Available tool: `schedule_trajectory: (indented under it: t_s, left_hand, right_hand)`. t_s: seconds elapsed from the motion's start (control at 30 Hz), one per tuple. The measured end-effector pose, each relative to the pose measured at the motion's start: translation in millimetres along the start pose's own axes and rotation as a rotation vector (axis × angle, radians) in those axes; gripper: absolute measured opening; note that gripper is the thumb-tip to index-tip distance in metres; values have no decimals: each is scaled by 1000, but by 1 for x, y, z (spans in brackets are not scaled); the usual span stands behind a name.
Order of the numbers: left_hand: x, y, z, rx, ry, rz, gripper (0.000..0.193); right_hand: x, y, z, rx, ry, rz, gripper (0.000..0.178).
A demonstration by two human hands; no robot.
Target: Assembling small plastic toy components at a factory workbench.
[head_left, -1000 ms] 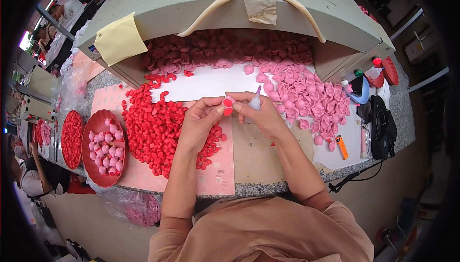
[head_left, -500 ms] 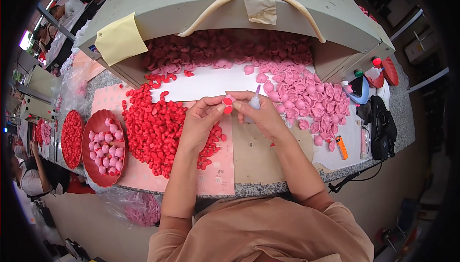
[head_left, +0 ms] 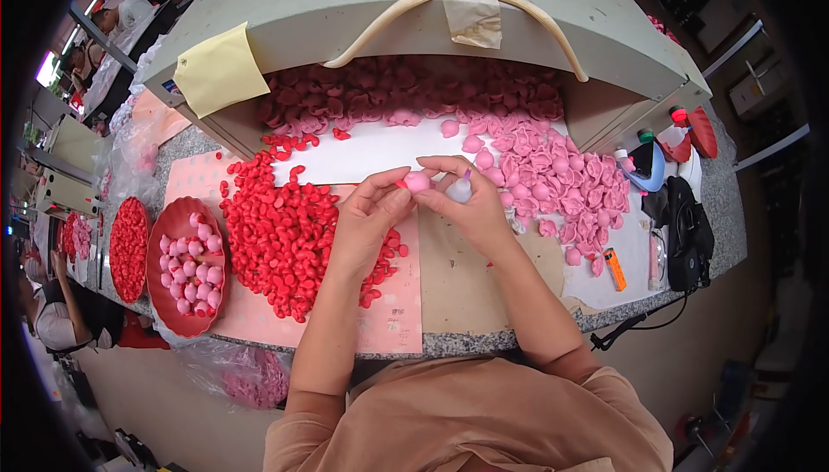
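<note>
Over the middle of the table, my left hand (head_left: 370,217) pinches a small pink ball-shaped piece (head_left: 417,181) with a bit of red showing at its left side. My right hand (head_left: 477,213) is closed around a small translucent squeeze bottle (head_left: 459,190) with a purple tip. Its thumb and forefinger also reach the pink piece from the right. To the left of my hands spreads a heap of small red plastic pieces (head_left: 281,247). A pile of pink petal-shaped and round pieces (head_left: 561,178) lies to the right.
A grey metal housing (head_left: 363,19) arches over the far side, with dark pink pieces (head_left: 406,83) under it. At left stand a red scalloped dish (head_left: 164,308) of pink-and-red pieces and a dish of red pieces (head_left: 129,252). An orange lighter (head_left: 615,270) and black pouch (head_left: 691,239) lie right.
Between my fingers the piece has turned, so its pink round side shows instead of flat red faces. The squeeze bottle's tip has tilted and dropped slightly in my right hand.
</note>
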State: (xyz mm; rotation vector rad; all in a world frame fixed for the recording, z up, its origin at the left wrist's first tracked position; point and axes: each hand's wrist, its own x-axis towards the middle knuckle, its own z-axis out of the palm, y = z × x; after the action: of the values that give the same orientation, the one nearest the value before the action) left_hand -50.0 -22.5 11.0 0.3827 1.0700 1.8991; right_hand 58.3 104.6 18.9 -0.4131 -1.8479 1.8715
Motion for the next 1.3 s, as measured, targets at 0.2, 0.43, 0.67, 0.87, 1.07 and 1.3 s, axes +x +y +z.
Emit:
schedule_trajectory:
  t_s: [0.2,0.43,0.67,0.87,1.07,1.3]
  left_hand:
    - [1,0,5,66,-54,85,33]
    - [2,-18,0,-148,-116,250,30]
    - [0,-24,2,-161,-196,319,28]
    - [-1,-32,2,-159,-97,328,27]
    - [-1,-29,7,-152,-156,339,27]
    - [-4,-33,3,-266,-190,285,26]
  right_hand:
    - [-2,1,8,-135,57,-200,35]
    - [-6,6,21,456,62,48,32]
    - [-12,7,27,655,62,70,30]
    - [-13,10,30,748,31,-9,25]
    - [-11,14,27,807,-8,-34,18]
    - [-13,12,31,828,-47,-81,16]
